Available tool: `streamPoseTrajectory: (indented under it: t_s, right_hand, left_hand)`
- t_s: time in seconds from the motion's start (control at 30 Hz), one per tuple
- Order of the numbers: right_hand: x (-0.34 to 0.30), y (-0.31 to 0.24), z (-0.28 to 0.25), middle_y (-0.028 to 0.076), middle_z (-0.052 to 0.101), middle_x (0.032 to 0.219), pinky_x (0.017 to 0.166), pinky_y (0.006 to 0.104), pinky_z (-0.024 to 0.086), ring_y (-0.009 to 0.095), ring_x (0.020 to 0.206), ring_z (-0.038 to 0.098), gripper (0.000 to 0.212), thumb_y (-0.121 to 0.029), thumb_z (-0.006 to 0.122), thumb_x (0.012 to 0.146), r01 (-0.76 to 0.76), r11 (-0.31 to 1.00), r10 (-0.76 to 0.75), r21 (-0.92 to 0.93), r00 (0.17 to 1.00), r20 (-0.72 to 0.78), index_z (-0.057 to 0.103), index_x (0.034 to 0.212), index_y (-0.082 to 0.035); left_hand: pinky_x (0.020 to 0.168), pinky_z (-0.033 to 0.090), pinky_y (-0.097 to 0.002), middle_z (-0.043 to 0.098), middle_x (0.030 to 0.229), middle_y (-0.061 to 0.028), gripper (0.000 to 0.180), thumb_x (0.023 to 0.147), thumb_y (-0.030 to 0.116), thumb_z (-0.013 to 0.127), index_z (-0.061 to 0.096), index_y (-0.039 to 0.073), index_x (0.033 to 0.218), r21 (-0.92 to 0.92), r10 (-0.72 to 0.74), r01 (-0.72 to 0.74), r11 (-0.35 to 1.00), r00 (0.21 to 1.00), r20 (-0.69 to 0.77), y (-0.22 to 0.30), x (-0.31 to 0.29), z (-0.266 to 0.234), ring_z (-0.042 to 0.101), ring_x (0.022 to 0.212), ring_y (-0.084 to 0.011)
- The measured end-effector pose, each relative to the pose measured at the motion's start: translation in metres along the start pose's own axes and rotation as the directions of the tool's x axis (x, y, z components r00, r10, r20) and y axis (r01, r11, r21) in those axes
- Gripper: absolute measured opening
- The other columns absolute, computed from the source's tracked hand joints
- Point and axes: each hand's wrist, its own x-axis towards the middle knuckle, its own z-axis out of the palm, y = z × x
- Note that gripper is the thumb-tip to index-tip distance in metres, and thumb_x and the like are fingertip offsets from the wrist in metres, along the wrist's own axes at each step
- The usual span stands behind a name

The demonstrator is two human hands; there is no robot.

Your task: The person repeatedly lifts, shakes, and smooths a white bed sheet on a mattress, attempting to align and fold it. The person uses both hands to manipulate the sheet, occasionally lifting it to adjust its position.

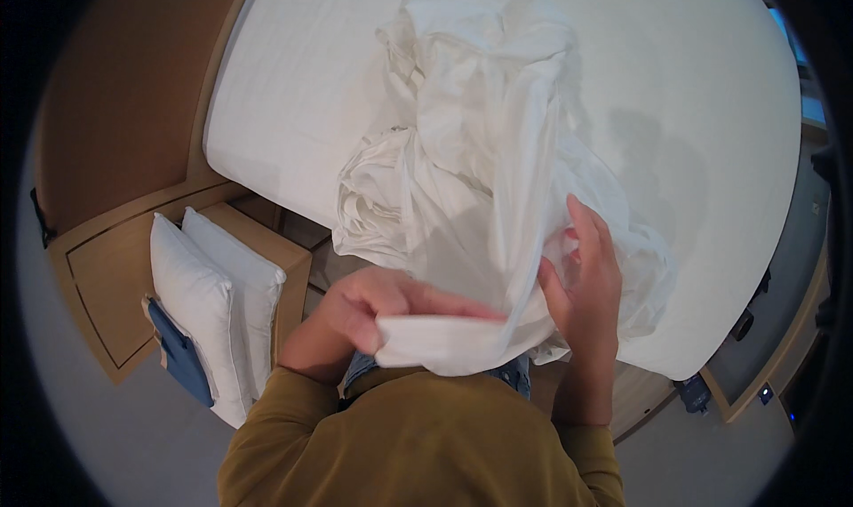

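A large white bed sheet [462, 107] lies bunched in loose folds on the bed, and its near end hangs over the bed's front edge towards me. My left hand [380, 295] pinches a band of that near end between thumb and fingers, the fingers stretched along the cloth. The band is slightly blurred. On the other side of it, my right hand [588, 271] has its fingers and thumb apart, its thumb against the hanging cloth. Some of its fingertips are partly hidden by the fabric.
The bed's white mattress [711, 107] spreads beneath the sheet. A brown headboard [133, 89] rises at the left. Two white pillows [191, 276] stand against a wooden nightstand [289, 263], with a blue flat item [178, 351] beside them. A wooden-edged unit [782, 338] stands at the right.
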Motion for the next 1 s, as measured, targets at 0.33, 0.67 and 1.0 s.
streamPoseTrajectory:
  t_s: [0.33, 0.67, 1.0]
  right_hand:
    - [-0.011, 0.029, 0.019, 0.008, 0.060, 0.078, 0.069, 0.0385, 0.042, 0.028, 0.071, 0.056, 0.010, -0.002, 0.063, 0.071, -0.045, 0.993, 0.047, -0.112, 0.999, 0.018, 0.058, 0.079, -0.006]
    - [0.002, 0.013, 0.010, 0.011, 0.059, 0.078, 0.075, 0.0401, 0.045, 0.030, 0.073, 0.057, 0.014, 0.004, 0.054, 0.062, 0.263, 0.955, -0.262, 0.137, 0.965, -0.024, 0.049, 0.073, -0.003]
    - [-0.018, 0.001, -0.012, 0.010, 0.050, 0.058, 0.049, 0.0343, 0.041, 0.027, 0.053, 0.054, 0.011, 0.005, 0.054, 0.067, -0.002, 0.968, -0.048, 0.250, 0.980, 0.192, 0.052, 0.073, -0.004]
  left_hand:
    - [0.063, 0.047, -0.0365, 0.065, 0.089, -0.0244, 0.025, 0.085, 0.016, 0.059, 0.051, -0.001, 0.069, 0.488, -0.084, 0.292, 0.823, 0.911, -0.403, 0.058, -0.042, -0.011, 0.058, 0.063, -0.0283]
    - [0.087, 0.046, -0.0339, 0.063, 0.097, -0.0147, 0.040, 0.082, 0.029, 0.068, 0.055, 0.003, 0.110, 0.733, 0.450, 0.675, -0.086, 0.683, -0.576, 0.004, 0.007, -0.070, 0.060, 0.093, -0.0292]
    - [0.071, 0.044, -0.0240, 0.062, 0.088, -0.0066, 0.025, 0.086, 0.018, 0.065, 0.058, 0.002, 0.104, 0.649, 0.338, 0.746, 0.151, 0.578, -0.743, -0.017, 0.046, -0.083, 0.058, 0.075, -0.0145]
